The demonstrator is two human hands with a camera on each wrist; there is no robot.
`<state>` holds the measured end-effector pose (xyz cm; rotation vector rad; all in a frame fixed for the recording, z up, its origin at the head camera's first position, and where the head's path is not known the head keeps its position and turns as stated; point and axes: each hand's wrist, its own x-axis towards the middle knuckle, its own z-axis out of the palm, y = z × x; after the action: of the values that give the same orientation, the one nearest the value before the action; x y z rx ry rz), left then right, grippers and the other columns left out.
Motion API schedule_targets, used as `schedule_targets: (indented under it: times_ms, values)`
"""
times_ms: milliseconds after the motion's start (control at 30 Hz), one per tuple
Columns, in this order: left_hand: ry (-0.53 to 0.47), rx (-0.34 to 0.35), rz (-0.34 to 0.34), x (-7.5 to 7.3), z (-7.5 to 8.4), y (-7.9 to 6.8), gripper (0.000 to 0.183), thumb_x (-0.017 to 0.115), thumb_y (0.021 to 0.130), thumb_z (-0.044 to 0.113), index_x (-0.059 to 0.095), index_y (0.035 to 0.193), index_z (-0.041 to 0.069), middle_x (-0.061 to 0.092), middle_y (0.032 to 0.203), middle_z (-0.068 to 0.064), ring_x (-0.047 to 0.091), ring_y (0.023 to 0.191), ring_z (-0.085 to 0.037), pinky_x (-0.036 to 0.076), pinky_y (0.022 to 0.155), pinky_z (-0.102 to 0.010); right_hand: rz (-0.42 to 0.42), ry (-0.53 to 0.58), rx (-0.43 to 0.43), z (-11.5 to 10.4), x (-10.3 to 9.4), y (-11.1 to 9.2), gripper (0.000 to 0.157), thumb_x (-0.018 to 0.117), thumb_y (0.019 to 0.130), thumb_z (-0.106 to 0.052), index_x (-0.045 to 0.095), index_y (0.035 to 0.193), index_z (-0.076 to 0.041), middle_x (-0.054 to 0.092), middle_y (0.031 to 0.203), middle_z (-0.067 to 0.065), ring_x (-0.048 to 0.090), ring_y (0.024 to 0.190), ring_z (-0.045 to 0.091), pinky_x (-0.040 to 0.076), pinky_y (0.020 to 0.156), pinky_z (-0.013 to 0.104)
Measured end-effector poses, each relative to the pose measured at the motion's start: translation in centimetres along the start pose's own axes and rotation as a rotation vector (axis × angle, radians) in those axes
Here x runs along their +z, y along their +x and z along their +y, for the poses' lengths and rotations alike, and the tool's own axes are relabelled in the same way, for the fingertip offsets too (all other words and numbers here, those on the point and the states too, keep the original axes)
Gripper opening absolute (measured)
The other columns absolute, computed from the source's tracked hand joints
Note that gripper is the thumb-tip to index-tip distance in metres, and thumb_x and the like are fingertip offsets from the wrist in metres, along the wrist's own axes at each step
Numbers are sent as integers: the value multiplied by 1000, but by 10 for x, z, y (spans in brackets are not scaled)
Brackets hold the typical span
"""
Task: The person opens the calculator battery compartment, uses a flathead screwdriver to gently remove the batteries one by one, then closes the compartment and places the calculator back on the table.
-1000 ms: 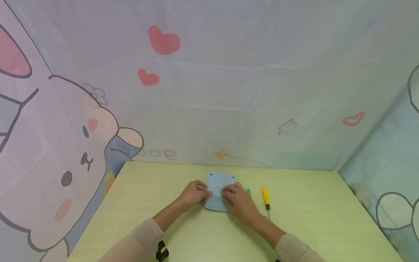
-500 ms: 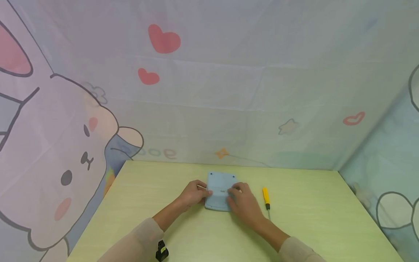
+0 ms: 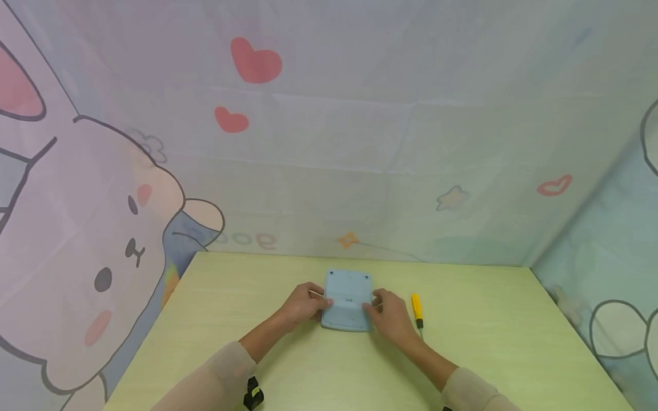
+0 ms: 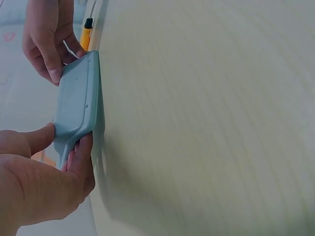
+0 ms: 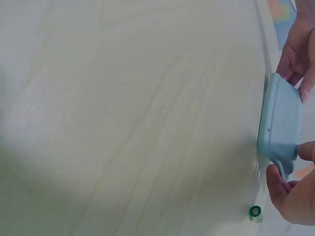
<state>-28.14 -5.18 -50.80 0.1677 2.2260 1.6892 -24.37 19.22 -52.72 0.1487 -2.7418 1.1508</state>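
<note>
A light blue calculator (image 3: 346, 315) is held back side up, with two dark feet at its far corners and a small mark in the middle. My left hand (image 3: 302, 303) grips its left edge, thumb on top and fingers beneath, as the left wrist view also shows. At the opposite edge, my right hand (image 3: 393, 315) pinches the calculator the same way, thumb over the back. The near edge is tilted up slightly off the table in the left wrist view (image 4: 91, 108). A green-ended battery (image 5: 255, 213) lies close beside my right hand; that hand hides it in the head view.
A yellow-handled screwdriver (image 3: 417, 308) lies right of my right hand, its shaft toward me. The pale yellow-green table (image 3: 247, 274) ends at a printed cloth backdrop (image 3: 329, 142) behind and at the sides.
My right hand has slid rightward from the calculator's back to its right edge and grips there, uncovering the mark in the middle. The left hand has kept its hold.
</note>
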Motion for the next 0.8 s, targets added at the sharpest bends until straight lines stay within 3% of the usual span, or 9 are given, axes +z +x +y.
schedule_targets:
  times_ms: [267,533,667,800]
  values:
    - [-2,-1,-1,-1,-2,1,42,76,99,10,56,129,-11,65,113,-21,72,96,-27,62,86,-44,-44,52,94,-2,-2,2,36,75,100,-20,71,121,9,75,103,13,70,94,26,60,85,45]
    - [-2,13,14,-2,-1,-1,43,76,98,9,58,130,-14,66,111,-20,71,97,-27,62,85,-44,-58,101,180,-2,-4,2,38,78,97,-23,73,120,7,76,106,14,70,94,25,60,80,41]
    - [-16,27,20,-2,2,-1,44,76,98,9,59,131,-15,67,113,-20,72,99,-28,63,85,-43,-53,168,256,-4,-6,2,39,80,96,-26,74,119,5,75,103,11,68,87,21,60,74,35]
    - [-38,41,15,-4,8,-2,45,75,99,9,59,131,-16,66,115,-22,72,103,-30,63,84,-42,-48,303,340,-7,-9,1,38,82,95,-27,74,116,4,74,98,9,68,81,19,59,70,32]
